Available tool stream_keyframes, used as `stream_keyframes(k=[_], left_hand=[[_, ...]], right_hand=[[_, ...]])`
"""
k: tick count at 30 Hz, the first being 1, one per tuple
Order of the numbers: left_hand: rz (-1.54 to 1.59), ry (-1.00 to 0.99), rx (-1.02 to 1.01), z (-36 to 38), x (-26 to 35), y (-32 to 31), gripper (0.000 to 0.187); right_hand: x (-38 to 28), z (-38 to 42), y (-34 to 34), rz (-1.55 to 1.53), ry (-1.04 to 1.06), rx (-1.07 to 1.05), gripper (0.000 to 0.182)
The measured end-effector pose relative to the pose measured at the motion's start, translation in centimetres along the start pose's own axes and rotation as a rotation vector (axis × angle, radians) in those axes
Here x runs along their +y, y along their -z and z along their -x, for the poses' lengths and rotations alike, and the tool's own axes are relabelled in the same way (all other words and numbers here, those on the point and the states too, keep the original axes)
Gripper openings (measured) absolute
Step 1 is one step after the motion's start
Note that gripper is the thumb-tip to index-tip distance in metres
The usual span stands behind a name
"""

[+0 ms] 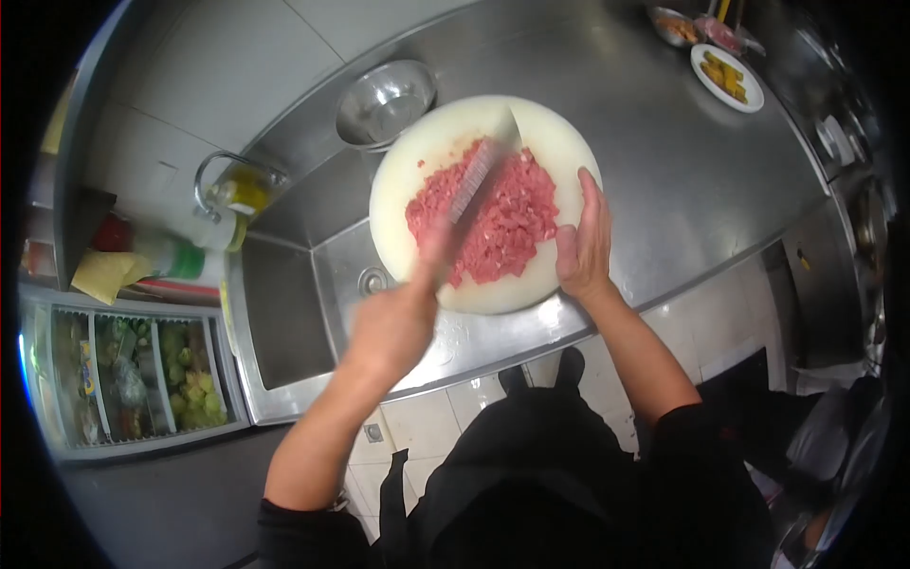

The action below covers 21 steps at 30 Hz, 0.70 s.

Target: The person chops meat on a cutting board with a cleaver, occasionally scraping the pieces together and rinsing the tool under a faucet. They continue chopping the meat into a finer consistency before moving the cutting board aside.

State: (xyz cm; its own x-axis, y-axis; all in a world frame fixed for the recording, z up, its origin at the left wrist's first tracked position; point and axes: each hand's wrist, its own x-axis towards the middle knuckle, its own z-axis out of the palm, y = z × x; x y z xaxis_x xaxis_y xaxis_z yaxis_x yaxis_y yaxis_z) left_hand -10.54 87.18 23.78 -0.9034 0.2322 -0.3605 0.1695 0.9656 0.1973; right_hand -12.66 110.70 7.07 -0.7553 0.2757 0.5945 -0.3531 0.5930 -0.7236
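Observation:
My left hand (393, 327) is wrapped round the handle of a knife (483, 175), whose blade, blurred by motion, lies over the chopped red meat (507, 223). The meat is spread in small pieces across the middle of a round white cutting board (393, 213). At the board's right edge rests my right hand (590, 237), its thumb apart from the fingers and nothing held in it. The knife tip points toward the far side of the board.
A metal bowl (387, 102) stands behind the board, beside the sink (284, 313). At the back right of the steel counter (692, 180) are a white plate (754, 93) of yellow pieces and a small bowl (675, 28). A glass-topped fridge (133, 375) is at left.

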Motion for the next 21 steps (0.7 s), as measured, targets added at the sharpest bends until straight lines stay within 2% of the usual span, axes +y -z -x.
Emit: stream_keyframes(k=[2, 4, 5, 8, 9, 12, 13, 16, 17, 20, 21], left_hand=[[-0.178, -0.134, -0.029, -0.9, 0.1, -0.4, 0.070], [-0.131, -0.042, -0.105, -0.8, 1.1, 2.3, 0.068], [-0.054, -0.004, -0.095, 0.2, 1.7, 3.1, 0.066], [0.003, -0.090, 0.068, -0.6, 0.2, -1.7, 0.064], [-0.183, -0.049, -0.073, -2.0, 0.8, -1.9, 0.066], [-0.109, 0.011, -0.150, -0.5, 2.3, 2.8, 0.066], [-0.033, 0.038, -0.074, 0.4, 2.4, 3.0, 0.065], [-0.168, -0.064, 0.050, -1.3, -0.1, -2.6, 0.066], [-0.177, -0.027, -0.042, -2.1, 0.1, -2.6, 0.067], [-0.123, 0.046, -0.067, 0.2, 2.5, 2.3, 0.064], [0.027, 0.031, 0.063, 1.1, 2.5, 2.0, 0.064]], right_hand=[[-0.2, 0.1, -0.2, 0.013, 0.019, 0.005, 0.081], [0.2, 0.0, 0.1, 0.034, 0.021, 0.027, 0.080], [0.1, 0.1, 0.0, 0.034, 0.017, 0.025, 0.080], [0.3, -0.1, -0.4, 0.022, 0.048, 0.039, 0.081], [0.4, -0.3, -0.4, 0.021, 0.051, 0.034, 0.081], [0.2, 0.1, 0.4, 0.013, 0.047, 0.001, 0.081], [0.3, -0.1, 0.5, 0.002, 0.053, -0.009, 0.081], [0.7, 0.0, 0.4, 0.012, 0.057, -0.026, 0.081], [0.5, 0.1, 0.4, 0.014, 0.058, -0.039, 0.080], [0.8, 0.2, 0.7, 0.044, 0.055, -0.050, 0.080], [1.0, 0.1, 0.7, 0.048, 0.071, -0.047, 0.079]])
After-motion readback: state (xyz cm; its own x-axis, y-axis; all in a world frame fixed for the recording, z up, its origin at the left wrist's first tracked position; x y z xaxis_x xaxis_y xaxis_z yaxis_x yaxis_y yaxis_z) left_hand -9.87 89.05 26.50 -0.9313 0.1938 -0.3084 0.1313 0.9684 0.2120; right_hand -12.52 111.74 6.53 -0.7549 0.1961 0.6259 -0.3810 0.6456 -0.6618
